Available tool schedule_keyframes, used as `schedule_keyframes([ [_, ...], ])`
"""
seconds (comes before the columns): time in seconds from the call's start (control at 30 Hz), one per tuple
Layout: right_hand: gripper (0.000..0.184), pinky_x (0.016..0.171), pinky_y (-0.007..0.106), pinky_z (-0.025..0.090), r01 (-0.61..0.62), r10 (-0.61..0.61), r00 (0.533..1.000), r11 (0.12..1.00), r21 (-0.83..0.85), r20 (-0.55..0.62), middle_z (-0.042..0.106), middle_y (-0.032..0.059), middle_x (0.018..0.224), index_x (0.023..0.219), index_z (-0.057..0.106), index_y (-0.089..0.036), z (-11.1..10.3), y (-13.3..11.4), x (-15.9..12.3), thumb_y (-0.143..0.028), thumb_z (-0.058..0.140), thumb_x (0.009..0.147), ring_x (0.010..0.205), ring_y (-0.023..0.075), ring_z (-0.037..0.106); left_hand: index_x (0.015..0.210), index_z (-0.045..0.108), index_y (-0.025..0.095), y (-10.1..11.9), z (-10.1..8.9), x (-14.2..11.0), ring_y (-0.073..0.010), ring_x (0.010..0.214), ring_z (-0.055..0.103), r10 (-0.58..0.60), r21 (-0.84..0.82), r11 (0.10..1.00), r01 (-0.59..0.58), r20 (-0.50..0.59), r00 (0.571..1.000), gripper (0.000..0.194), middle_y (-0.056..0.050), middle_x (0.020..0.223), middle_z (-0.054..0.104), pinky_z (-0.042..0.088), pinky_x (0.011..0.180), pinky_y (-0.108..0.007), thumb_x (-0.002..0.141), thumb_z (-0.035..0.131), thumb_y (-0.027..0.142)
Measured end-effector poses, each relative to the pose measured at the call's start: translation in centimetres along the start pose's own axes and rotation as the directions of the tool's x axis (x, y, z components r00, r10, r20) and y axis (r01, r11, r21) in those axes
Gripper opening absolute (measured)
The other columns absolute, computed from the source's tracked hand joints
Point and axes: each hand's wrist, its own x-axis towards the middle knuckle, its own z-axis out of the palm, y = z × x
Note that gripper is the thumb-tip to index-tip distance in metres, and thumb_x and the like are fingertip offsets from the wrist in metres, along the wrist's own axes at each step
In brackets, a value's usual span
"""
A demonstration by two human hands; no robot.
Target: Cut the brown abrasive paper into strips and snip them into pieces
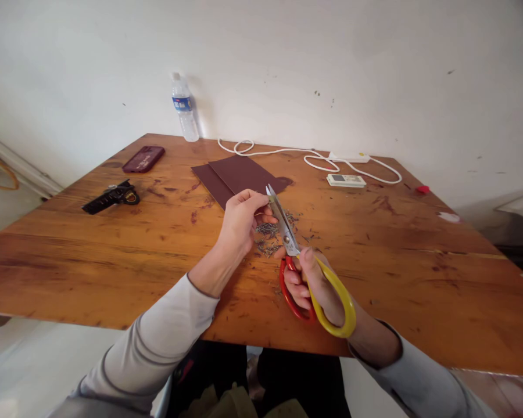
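Observation:
A pair of scissors [286, 235] with one red and one yellow handle is in my right hand [311, 278], the fingers and thumb through the loops. Its blades point up and away, slightly parted. My left hand [239, 223] is closed in a pinch beside the blade tips. Whatever it pinches is too small to make out. Beneath both hands lies a loose heap of small dark metallic-looking bits [268, 229]. Just behind my left hand, dark maroon sheets [235, 177] overlap on the table, partly hidden by that hand.
On the wooden table [396, 273] a maroon phone [143, 159] and a black hair claw clip [108, 197] lie at the left. A plastic bottle [184, 110] leans by the wall. White cable [279, 151], a power strip [351, 157] and a remote control [346, 180] occupy the back right.

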Motion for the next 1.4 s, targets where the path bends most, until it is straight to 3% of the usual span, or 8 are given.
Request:
schedule_keyframes([
  [0.2, 0.076, 0.043, 0.023, 0.036, 0.034, -0.034, 0.998, 0.999, 0.006, 0.055, 0.046, -0.007, 0.071, 0.104, 0.058, -0.025, 0.05, -0.23, -0.36, -0.097, 0.06, 0.08, 0.05, 0.0109, 0.037, 0.06, 0.054, 0.019, 0.01, 0.09, -0.09, -0.0091, 0.048, 0.055, 0.026, -0.015, 1.0, -0.027, -0.019, 0.999, 0.024, 0.002, 0.055, 0.059, 0.052, 0.049, -0.022, 0.071, 0.075, 0.015],
  [0.4, 0.074, 0.043, 0.025, 0.036, 0.043, -0.042, 0.998, 0.999, -0.023, 0.049, 0.047, -0.0063, 0.072, 0.103, 0.059, -0.025, 0.24, -0.42, -0.37, -0.096, 0.06, 0.08, 0.049, 0.0114, 0.037, 0.062, 0.052, 0.02, 0.06, 0.33, -0.22, -0.009, 0.046, 0.054, 0.026, 0.008, 1.0, -0.026, -0.047, 0.999, 0.03, 0.003, 0.054, 0.058, 0.05, 0.049, -0.021, 0.076, 0.079, 0.016],
  [0.83, 0.073, 0.038, 0.016, 0.032, 0.003, -0.003, 1.0, 0.997, 0.076, 0.007, 0.044, -0.0095, 0.067, 0.099, 0.06, -0.025, 0.23, 0.02, -0.01, -0.093, 0.071, 0.075, 0.046, 0.0064, 0.03, 0.062, 0.053, 0.019, -0.14, 0.32, -0.35, -0.0091, 0.048, 0.056, 0.034, 0.001, 0.999, -0.034, -0.013, 0.999, 0.029, 0.002, 0.056, 0.06, 0.051, 0.051, -0.022, 0.077, 0.078, 0.015],
  [1.17, 0.073, 0.036, 0.015, 0.03, -0.003, 0.004, 1.0, 0.999, 0.045, -0.013, 0.042, -0.0096, 0.064, 0.097, 0.058, -0.024, 0.3, -0.27, -0.16, -0.093, 0.07, 0.077, 0.046, 0.0064, 0.028, 0.063, 0.053, 0.02, -0.01, 0.27, -0.28, -0.0098, 0.046, 0.056, 0.018, 0.005, 1.0, -0.018, -0.004, 1.0, 0.027, 0.002, 0.054, 0.06, 0.051, 0.051, -0.022, 0.075, 0.076, 0.014],
  [1.4, 0.077, 0.039, 0.016, 0.035, 0.026, -0.029, 0.999, 0.998, 0.052, 0.043, 0.045, -0.009, 0.067, 0.102, 0.058, -0.023, 0.01, 0.29, -0.12, -0.095, 0.066, 0.077, 0.048, 0.0069, 0.033, 0.061, 0.053, 0.019, 0.24, 0.13, -0.01, -0.0094, 0.045, 0.056, 0.006, -0.003, 1.0, -0.006, -0.003, 1.0, 0.025, 0.002, 0.054, 0.06, 0.052, 0.049, -0.022, 0.071, 0.076, 0.014],
])
